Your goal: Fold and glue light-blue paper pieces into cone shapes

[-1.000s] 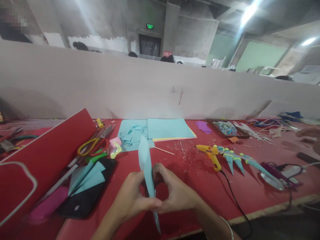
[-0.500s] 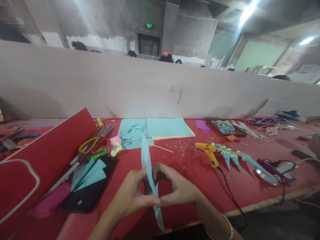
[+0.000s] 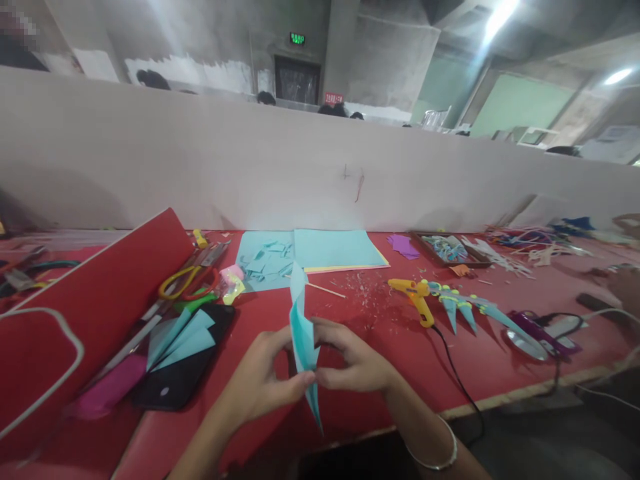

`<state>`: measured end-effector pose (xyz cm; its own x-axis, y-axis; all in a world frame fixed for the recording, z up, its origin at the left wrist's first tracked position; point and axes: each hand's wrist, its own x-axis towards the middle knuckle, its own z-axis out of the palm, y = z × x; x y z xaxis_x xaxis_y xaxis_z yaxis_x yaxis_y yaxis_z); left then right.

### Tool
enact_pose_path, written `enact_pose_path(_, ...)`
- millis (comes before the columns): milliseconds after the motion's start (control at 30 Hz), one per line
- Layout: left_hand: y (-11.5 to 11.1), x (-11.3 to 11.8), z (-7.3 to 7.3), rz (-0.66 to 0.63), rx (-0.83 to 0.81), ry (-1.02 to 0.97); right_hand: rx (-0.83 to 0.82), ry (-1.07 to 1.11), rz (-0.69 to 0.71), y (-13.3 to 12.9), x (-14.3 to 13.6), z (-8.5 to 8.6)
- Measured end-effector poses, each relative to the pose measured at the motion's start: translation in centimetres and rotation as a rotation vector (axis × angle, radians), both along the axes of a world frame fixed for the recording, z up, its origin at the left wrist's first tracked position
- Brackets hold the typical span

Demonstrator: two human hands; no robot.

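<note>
A light-blue piece of folded paper (image 3: 303,333) stands on edge between my hands, above the red table near its front edge. My left hand (image 3: 267,373) grips it from the left, thumb low on the paper and fingers behind. On the other side my right hand (image 3: 350,360) pinches the same paper, its thumb close to the left thumb. The folds bulge apart in the middle, and the lower end narrows to a point. Farther back lie small blue paper pieces (image 3: 270,261) and a stack of blue sheets (image 3: 337,248).
To the right rest a yellow glue gun (image 3: 414,297) with its cord and a strip of blue cones with yellow beads (image 3: 463,308). At left are a black phone (image 3: 170,383) under folded blue papers (image 3: 187,340), and scissors (image 3: 187,283). A wooden stick (image 3: 326,291) lies ahead.
The paper between my hands has opened wider, showing its folds, and its lower end sits higher in view. Both hands stay on it. The view has shifted slightly.
</note>
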<state>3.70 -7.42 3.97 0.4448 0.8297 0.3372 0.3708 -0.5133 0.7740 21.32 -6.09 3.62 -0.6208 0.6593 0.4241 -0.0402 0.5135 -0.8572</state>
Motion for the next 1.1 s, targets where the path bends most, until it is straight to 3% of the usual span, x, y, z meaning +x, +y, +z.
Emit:
enact_pose_path(167,0.0,0.2,-0.2,0.29,0.112,-0.004,0.143,-0.041,-0.21,-0.4,-0.6,0.3)
enact_pose_path(267,0.3,-0.3,0.3,0.353,0.083,0.001,0.156,-0.037,-0.328,-0.4,-0.2,1.0)
enact_pose_path(367,0.7,-1.9,0.9,0.441,0.004,-0.028,0.071,0.008,-0.496,0.1,1.3,1.7)
enact_pose_path(467,1.1,-4.3,0.8,0.544,-0.149,-0.023,-0.149,0.097,-0.614,1.3,3.5,1.5)
enact_pose_path(600,0.9,-6.8,-0.3,0.683,-0.162,0.303,-0.465,0.019,-0.633,3.6,5.8,-0.8)
enact_pose_path(733,0.3,-7.4,-1.0,0.789,-0.181,0.791,-0.543,-0.095,-0.647,5.0,6.4,-3.3)
enact_pose_path(800,0.4,-7.3,-0.8,0.866,-0.125,0.863,-0.553,-0.119,-0.658,5.3,6.3,-4.2)
enact_pose_path(867,0.9,-7.1,-0.6,0.837,-0.03,0.807,-0.573,-0.132,-0.671,5.3,6.3,-4.9)
enact_pose_path(1000,3.3,-5.6,-1.5,0.391,0.076,0.73,-0.633,-0.127,-0.682,5.2,6.2,-6.0)
enact_pose_path(1100,5.3,-3.9,-3.4,0.219,0.07,0.775,-0.652,-0.107,-0.671,4.9,6.1,-6.7)
